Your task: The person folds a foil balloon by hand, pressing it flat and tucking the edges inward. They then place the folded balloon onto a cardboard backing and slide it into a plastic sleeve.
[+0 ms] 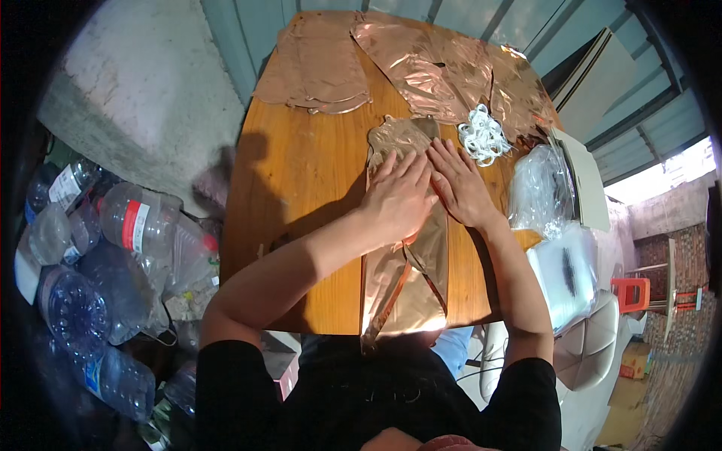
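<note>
Black short-sleeved shirt (361,402), worn by me, at the near edge of the wooden table. Brown wood-grain table (301,161) with a rounded far end. On it, centred before me: one long, narrow, folded copper-coloured foil piece (383,282), lying lengthwise, creased at the far end, slit by diagonal folds toward me, its near left corner reaching past the table edge. My left hand (398,197): spread flat on the foil piece, fingers extended, grasping nothing. My right hand (460,184): likewise flat and unclenched, just beside the left, along the foil's right edge. Beyond the right hand: one tangled heap of white loops (483,137). Far left of table: stacked matte copper-coloured sheets (323,64). Far right: shiny, crumpled copper-coloured sheets (425,68). Right side: clear plastic-wrapped bundle (540,188). Left of table: heaped clear plastic bottles (113,263). Right background: red stool (630,294).
</note>
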A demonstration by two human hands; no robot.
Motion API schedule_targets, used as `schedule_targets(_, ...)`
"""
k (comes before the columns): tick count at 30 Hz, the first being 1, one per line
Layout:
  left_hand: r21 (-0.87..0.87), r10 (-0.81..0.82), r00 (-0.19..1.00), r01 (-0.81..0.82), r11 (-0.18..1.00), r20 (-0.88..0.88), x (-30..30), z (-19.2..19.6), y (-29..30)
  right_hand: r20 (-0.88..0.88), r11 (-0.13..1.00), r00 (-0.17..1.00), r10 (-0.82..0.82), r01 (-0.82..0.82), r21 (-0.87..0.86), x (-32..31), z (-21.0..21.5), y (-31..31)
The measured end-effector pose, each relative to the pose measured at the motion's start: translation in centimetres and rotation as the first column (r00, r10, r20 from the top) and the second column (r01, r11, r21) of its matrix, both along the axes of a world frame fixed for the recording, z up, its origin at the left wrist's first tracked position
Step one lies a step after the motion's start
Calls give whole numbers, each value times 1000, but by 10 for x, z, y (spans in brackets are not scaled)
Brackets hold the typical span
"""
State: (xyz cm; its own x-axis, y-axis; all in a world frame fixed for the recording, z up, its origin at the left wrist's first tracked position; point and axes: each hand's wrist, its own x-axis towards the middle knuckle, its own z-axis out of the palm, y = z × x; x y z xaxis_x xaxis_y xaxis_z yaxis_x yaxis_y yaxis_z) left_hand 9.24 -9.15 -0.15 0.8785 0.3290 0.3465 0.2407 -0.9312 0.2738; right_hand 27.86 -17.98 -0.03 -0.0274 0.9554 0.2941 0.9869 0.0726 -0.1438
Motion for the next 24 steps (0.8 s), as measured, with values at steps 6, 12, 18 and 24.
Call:
schedule_targets(6,-82,-8,998,3,997,-54,8,-4,14,-58,999,998,-22,21,-25,-1,3,-2)
schedule_targets(12,-96,-10,998,5,995,-57,7,-6,17,-93,992,994,57,-67,-111,19,10,7)
schedule_targets(18,-59,-13,999,10,998,-46,7,-10,17,-128,989,990,57,-74,-131,42,11,33)
schedule_targets(24,-53,-9,995,4,999,-98,3,0,15,142,994,989,32,-18,-104,53,2,51)
